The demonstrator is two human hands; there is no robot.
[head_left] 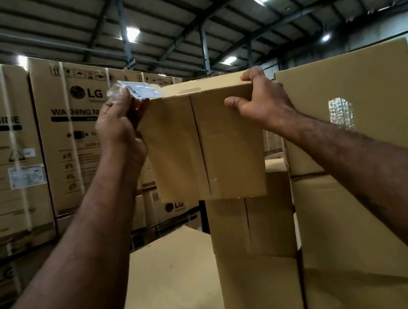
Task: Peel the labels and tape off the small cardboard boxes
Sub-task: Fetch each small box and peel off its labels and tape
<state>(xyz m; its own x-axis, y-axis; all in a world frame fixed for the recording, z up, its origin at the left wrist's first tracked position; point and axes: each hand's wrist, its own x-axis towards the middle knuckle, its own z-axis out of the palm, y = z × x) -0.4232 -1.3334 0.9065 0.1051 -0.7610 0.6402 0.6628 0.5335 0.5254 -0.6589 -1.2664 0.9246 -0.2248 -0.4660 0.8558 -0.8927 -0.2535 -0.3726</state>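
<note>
The left hand pinches a white label with clear tape, mostly peeled off the top left corner of the raised small cardboard box. The label's far end seems attached. The right hand grips the box's top right corner. The stacked boxes beneath are not yet done.

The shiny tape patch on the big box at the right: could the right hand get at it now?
Probably, but not freely: the tape patch faces the person, uncovered and close by, yet the right hand grips the small box and would have to let go first.
</note>
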